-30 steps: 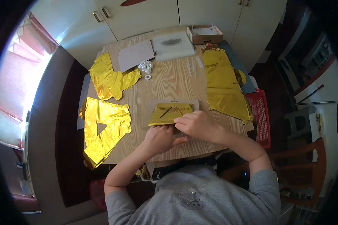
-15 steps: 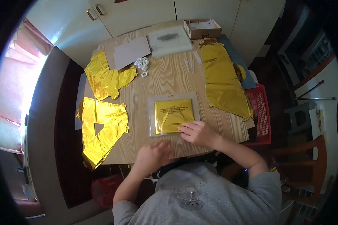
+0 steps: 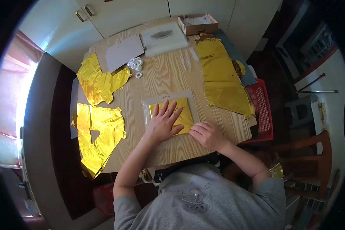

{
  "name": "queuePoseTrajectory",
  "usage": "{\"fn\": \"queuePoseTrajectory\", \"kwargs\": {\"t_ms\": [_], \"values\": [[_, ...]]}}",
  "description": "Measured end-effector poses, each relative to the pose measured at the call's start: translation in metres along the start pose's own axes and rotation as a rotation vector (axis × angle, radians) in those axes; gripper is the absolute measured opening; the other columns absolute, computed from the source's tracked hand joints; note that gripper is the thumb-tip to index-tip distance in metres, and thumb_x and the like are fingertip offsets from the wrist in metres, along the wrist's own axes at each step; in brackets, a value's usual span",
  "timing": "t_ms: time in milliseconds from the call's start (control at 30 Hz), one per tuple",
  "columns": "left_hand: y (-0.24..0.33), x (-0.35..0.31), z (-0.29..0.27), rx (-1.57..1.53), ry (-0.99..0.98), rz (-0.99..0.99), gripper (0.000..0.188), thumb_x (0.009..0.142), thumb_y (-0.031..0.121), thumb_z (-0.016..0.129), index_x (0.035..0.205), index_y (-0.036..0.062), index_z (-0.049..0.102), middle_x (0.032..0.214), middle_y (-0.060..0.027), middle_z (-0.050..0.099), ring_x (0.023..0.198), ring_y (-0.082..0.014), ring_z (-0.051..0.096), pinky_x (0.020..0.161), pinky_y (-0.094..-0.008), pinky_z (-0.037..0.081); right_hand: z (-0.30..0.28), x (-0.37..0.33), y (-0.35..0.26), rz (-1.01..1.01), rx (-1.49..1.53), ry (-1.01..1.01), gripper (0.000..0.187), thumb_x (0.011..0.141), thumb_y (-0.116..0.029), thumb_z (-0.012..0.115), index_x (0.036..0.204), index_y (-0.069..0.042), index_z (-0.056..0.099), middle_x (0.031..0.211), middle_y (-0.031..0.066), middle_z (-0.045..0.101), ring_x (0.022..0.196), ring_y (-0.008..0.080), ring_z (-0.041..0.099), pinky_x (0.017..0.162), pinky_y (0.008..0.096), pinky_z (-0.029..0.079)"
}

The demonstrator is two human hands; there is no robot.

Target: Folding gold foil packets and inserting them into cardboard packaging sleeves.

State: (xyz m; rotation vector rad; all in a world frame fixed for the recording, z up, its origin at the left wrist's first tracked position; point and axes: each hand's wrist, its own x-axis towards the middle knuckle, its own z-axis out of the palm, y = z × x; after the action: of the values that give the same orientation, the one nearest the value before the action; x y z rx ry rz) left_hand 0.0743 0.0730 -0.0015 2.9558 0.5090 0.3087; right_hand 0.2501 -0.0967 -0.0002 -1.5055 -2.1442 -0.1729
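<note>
A folded gold foil balloon [image 3: 186,118] lies against a pale card-backed clear packet [image 3: 189,96] near the table's front edge. Whether the foil is inside the packet or on top of it, I cannot tell. My left hand [image 3: 165,122] presses flat on the foil with its fingers spread. At the foil's lower right corner, my right hand [image 3: 207,135] is closed, thumb and fingertips pinched at the edge. To the left are two flat gold foil balloons, one [image 3: 103,81] farther off and one with a triangular hole [image 3: 108,122] nearer. Another long gold foil balloon [image 3: 224,80] lies on the right.
White rings [image 3: 135,64] cluster beyond the packet, by pale sheets [image 3: 123,53] and a clear sheet with a dark patch [image 3: 163,38]. Several thin white strips [image 3: 186,59] lie right of centre. An open cardboard box [image 3: 198,26] stands at the back; a red basket [image 3: 265,111] sits beside the table.
My left hand has moved from the table edge onto the folded foil and spread out. My right hand has shifted to the foil's lower right corner. The whole view has moved slightly.
</note>
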Motion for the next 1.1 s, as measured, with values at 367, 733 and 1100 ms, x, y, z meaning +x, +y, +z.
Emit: {"fn": "queuePoseTrajectory", "kwargs": {"t_ms": [367,733,1100], "values": [[-0.006,-0.004,0.002,0.009,-0.063,-0.059,0.081,0.085,0.062,0.053,0.147,0.0140,0.037,0.153,-0.0165,0.031,0.144,-0.0388,0.021,0.114,-0.0593,0.013,0.004,-0.004,0.019,0.069,0.041,0.012,0.021,0.082,-0.011,0.060,0.101,-0.005,0.067,0.107,0.0082,0.066,0.104,0.0239,0.063,0.089,0.0362,0.052],[-0.006,-0.007,0.004,-0.006,-0.031,-0.099,0.087,0.079,0.065,0.058,0.146,0.0141,0.039,0.153,-0.0175,0.032,0.142,-0.0450,0.021,0.112,-0.0640,0.012,-0.005,0.033,0.060,0.245,0.211,0.029,0.014,0.087,-0.019,0.064,0.092,-0.007,0.068,0.097,0.0101,0.069,0.089,0.0272,0.067,0.078,0.0377,0.055],[-0.001,-0.008,0.003,0.001,-0.017,-0.185,0.089,0.078,0.066,0.059,0.147,0.0135,0.038,0.152,-0.0188,0.032,0.142,-0.0458,0.020,0.112,-0.0643,0.013,0.045,0.164,0.198,0.948,-0.089,-0.221,0.031,0.080,-0.030,0.067,0.094,-0.003,0.070,0.097,0.0194,0.069,0.092,0.0349,0.068,0.079,0.0452,0.055]]}}
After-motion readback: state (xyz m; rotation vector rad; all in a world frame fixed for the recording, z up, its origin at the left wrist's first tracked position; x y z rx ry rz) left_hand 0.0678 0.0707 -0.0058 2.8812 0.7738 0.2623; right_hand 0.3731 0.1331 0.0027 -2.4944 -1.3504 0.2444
